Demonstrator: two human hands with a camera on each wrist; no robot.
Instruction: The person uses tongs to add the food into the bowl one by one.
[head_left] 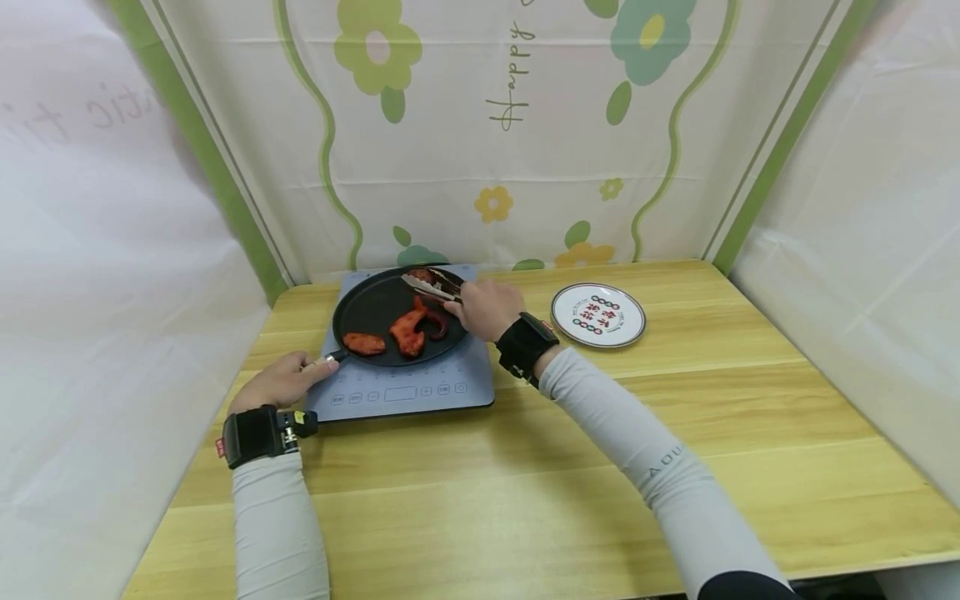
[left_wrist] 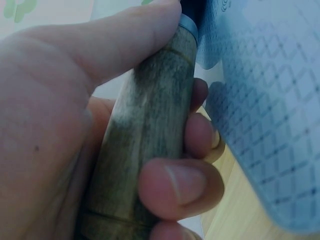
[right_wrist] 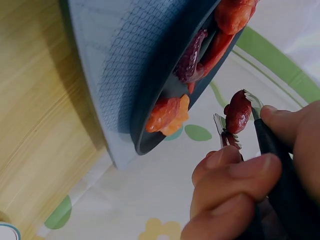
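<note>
My left hand point(head_left: 281, 382) grips the wooden handle point(left_wrist: 145, 110) of a black round frying pan point(head_left: 371, 304), fingers wrapped beneath and thumb along the top. Over the pan's far right side, my right hand point(head_left: 491, 308) holds black-handled metal tongs point(right_wrist: 280, 172). A glossy dark red piece of food point(right_wrist: 238, 112) sits between the tong tips in the right wrist view. Lying in the pan are an orange-red piece point(head_left: 364, 343) at the near left, a larger red piece point(head_left: 407, 332) near the middle, and a dark curled piece point(head_left: 438, 323) beside it.
Under the pan is a light blue induction cooktop point(head_left: 450, 387) with touch controls along its front. A white plate point(head_left: 598, 315) with red lettering stands to the right on the wooden table point(head_left: 465, 492). Printed cloth point(head_left: 450, 150) hangs behind, with white sheets on both sides.
</note>
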